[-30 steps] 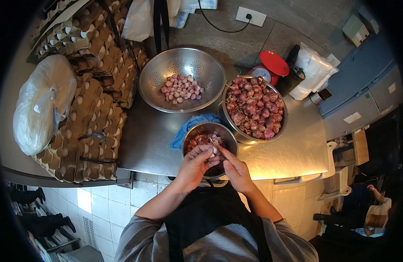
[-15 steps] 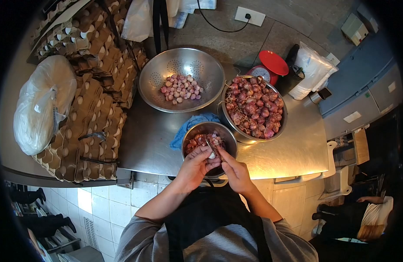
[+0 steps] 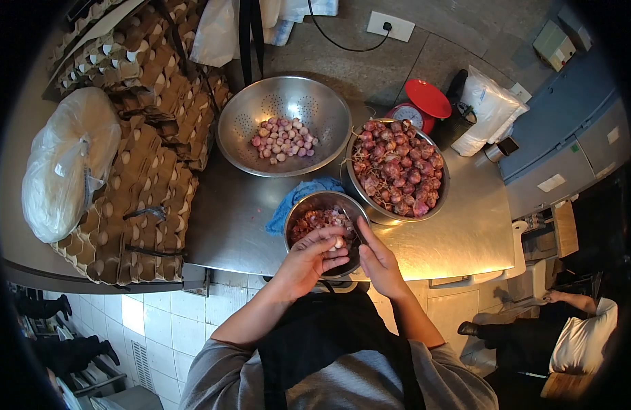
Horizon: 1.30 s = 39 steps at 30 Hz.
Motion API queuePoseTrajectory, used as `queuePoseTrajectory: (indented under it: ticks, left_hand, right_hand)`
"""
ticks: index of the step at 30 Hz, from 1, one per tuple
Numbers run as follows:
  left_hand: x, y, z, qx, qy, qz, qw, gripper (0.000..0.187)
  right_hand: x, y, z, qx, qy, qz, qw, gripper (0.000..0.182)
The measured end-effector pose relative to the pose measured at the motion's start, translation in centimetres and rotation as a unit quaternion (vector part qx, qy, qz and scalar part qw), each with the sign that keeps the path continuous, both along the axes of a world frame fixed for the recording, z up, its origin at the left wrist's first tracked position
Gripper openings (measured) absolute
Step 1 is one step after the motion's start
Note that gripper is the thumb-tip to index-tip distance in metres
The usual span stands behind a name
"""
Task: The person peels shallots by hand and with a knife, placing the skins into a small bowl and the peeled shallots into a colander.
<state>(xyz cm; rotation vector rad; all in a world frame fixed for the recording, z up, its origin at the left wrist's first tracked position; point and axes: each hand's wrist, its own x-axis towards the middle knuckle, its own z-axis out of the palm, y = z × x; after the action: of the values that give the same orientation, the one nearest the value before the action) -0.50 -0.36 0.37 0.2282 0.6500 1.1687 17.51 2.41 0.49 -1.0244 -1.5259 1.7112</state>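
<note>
My left hand (image 3: pixel 308 262) pinches a small pale shallot (image 3: pixel 339 242) over a steel bowl (image 3: pixel 293 203) that holds reddish peelings (image 3: pixel 315 220). To its right, my right hand (image 3: pixel 378 263) is closed on a small knife (image 3: pixel 351 224), its blade pointing up and left over the bowl's right side. The blade is apart from the shallot. Behind the bowl, a large steel colander (image 3: pixel 235 140) holds peeled shallots (image 3: pixel 282 139). A deep steel pot (image 3: pixel 444 198) at the right is heaped with unpeeled red shallots (image 3: pixel 397 164).
A blue cloth (image 3: pixel 288 205) lies by the bowl on the steel table (image 3: pixel 233 232). Stacked egg trays (image 3: pixel 134 205) and a plastic bag (image 3: pixel 69 164) fill the left. A red scale (image 3: pixel 428 99) stands behind the pot. Another person (image 3: pixel 575 335) is at the lower right.
My right hand and the knife have moved right, away from the shallot. My left fingers have opened out a little around the shallot. The person at the lower right has shifted.
</note>
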Motion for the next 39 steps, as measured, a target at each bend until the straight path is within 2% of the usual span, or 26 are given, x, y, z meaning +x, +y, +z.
queuePoseTrajectory:
  ticks: [5,7,10,16,19,25,28,31,39]
  left_hand:
    - [-0.1,0.1,-1.3,0.015,0.008,0.041,0.999,0.016]
    - [0.0,0.1,-0.9,0.017,0.005,0.052,0.999,0.012]
    - [0.1,0.1,-1.3,0.031,0.002,0.064,0.997,0.01]
    - [0.1,0.1,-1.2,0.042,0.021,0.061,0.997,0.009]
    - [0.1,0.1,-1.1,0.043,0.02,0.063,0.997,0.008]
    - [0.0,0.3,-1.6,0.047,0.02,0.063,0.997,0.009]
    - [0.0,0.4,-1.6,0.05,0.027,0.055,0.997,0.011]
    - [0.1,0.5,-1.2,0.048,0.027,0.06,0.997,0.011]
    - [0.0,1.0,-1.4,0.045,0.031,0.052,0.997,0.009]
  right_hand:
    - [0.2,-0.6,-0.7,0.05,-0.034,0.039,0.997,0.042]
    - [-0.1,-0.9,0.7,0.056,-0.046,0.045,0.996,0.042]
    - [-0.5,-0.8,0.1,0.232,-0.089,0.042,0.968,0.042]
    - [-0.3,-0.7,1.2,0.205,-0.168,0.048,0.963,0.04]
    - [-0.4,-0.4,-0.2,0.229,-0.084,0.029,0.969,0.04]
    - [-0.5,-0.7,1.3,0.206,-0.133,0.054,0.968,0.041]
    - [-0.4,-0.4,0.7,0.248,-0.156,0.033,0.955,0.041]
    - [-0.2,-0.2,0.1,0.218,-0.109,0.037,0.969,0.041]
    - [-0.5,0.0,1.3,0.251,-0.169,0.039,0.952,0.04]
